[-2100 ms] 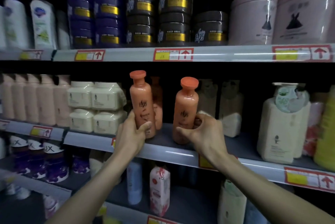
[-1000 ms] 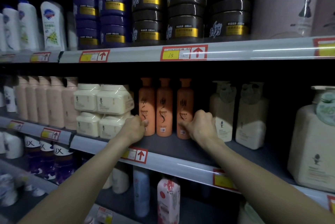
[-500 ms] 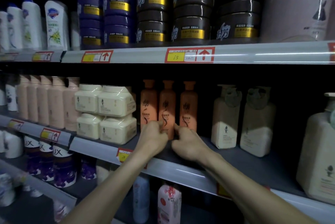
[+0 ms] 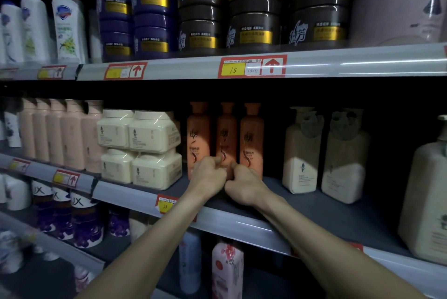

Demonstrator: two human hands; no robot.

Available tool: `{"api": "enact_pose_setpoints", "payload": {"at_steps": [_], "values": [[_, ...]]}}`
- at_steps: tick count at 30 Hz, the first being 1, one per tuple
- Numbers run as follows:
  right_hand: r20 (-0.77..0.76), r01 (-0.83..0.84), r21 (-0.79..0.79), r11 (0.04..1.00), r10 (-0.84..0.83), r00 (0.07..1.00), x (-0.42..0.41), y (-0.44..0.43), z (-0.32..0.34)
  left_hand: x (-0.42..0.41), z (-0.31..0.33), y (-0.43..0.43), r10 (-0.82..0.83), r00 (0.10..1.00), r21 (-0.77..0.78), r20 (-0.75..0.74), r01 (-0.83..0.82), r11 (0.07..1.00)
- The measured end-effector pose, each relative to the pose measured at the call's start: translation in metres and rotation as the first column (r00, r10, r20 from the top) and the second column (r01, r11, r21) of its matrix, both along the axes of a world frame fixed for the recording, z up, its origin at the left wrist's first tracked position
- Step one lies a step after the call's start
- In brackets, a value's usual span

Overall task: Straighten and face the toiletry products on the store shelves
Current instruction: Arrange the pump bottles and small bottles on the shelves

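Note:
Three orange bottles stand upright in a row, labels forward, deep on the middle shelf [image 4: 314, 211]: a left one [image 4: 198, 136], a middle one [image 4: 226, 134] and a right one [image 4: 251, 136]. My left hand [image 4: 209, 176] and my right hand [image 4: 244, 183] meet knuckle to knuckle at the base of the middle bottle. Their fingers curl round its lower part, thumbs raised against its front. The hands hide the bases of all three bottles.
Stacked cream jars [image 4: 140, 148] crowd the left orange bottle, with pink bottles [image 4: 60, 134] further left. Two beige pump bottles [image 4: 302, 153] stand to the right and a large pump bottle [image 4: 425, 197] at the far right. Dark jars [image 4: 254, 25] fill the shelf above.
Two orange bottles held at the shelf front went back into the row. My hands then left the outer bottles and closed in on the middle one.

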State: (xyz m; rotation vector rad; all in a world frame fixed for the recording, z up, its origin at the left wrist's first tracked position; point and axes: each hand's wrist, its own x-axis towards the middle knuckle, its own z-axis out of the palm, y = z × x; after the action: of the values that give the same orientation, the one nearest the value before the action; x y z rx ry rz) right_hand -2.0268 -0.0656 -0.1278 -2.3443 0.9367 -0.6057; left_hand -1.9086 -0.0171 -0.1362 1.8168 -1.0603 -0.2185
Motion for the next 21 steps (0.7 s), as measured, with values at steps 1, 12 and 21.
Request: {"api": "enact_pose_setpoints", "payload": {"at_steps": [1,12,21], "values": [[0.003,0.001,0.003,1.000,-0.001,1.000,-0.001,0.001,-0.001,0.004,-0.002,-0.001,-0.009,1.000,0.004,-0.013,0.009,1.000],[0.214,0.304,-0.200,0.932,-0.261,0.941,-0.059,-0.024,-0.015,0.014,-0.007,0.024,0.293,0.941,-0.258,0.169,-0.245,0.935],[0.123,0.336,-0.178,0.925,-0.318,0.940,-0.031,-0.041,0.000,0.036,-0.001,0.019,0.302,0.925,0.059,0.231,-0.323,0.944]]}}
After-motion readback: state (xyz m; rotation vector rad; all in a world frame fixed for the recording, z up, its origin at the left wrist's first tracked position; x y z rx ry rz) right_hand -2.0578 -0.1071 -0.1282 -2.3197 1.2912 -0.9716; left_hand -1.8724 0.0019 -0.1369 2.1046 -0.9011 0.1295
